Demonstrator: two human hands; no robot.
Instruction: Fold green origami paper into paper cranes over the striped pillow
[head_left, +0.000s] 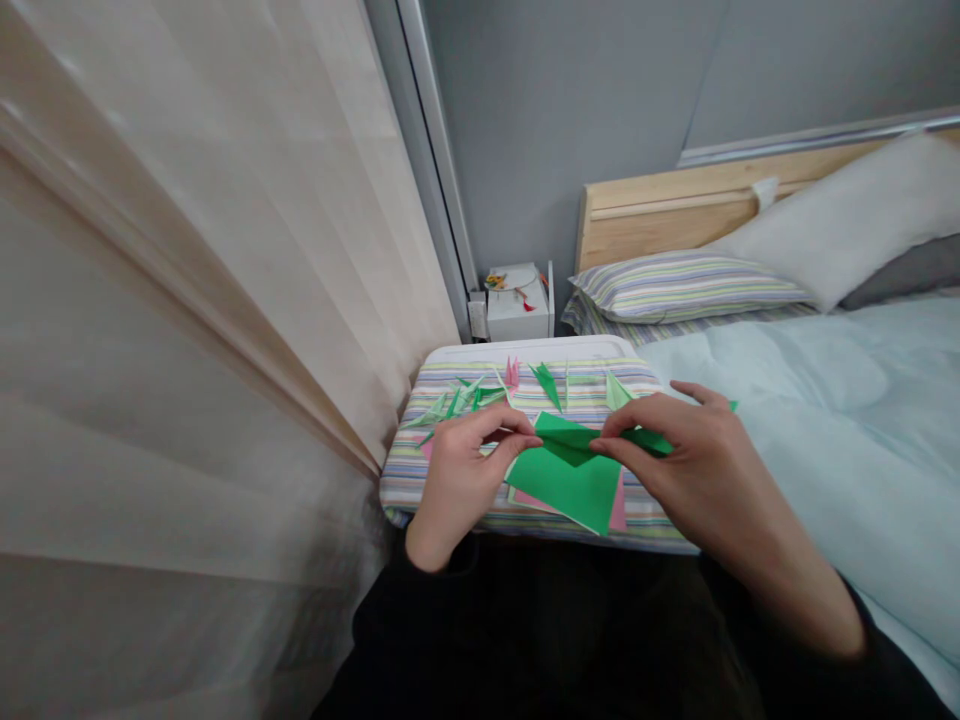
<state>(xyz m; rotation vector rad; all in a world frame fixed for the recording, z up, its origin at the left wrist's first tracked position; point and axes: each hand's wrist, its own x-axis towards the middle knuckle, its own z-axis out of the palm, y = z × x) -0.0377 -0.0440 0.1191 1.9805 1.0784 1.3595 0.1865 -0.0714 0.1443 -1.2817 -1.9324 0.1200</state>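
A folded green paper (574,446) is stretched between my hands above the striped cloth (450,490). My left hand (476,465) pinches its left end between thumb and fingers. Thumb and index finger of my right hand (675,450) grip the paper nearer its middle, and part of it passes behind that hand. Beneath it lies a flat green sheet (574,485) on top of a pink sheet (618,508). Folded green paper pieces (469,396) are grouped at the left, with a pink folded piece (512,373) and another green one (547,384) farther back.
A beige curtain (225,250) hangs close on the left. The bed (825,420) with its pillows is at the right. Behind the cloth-covered surface stands a small white cabinet (517,322) with small items on top.
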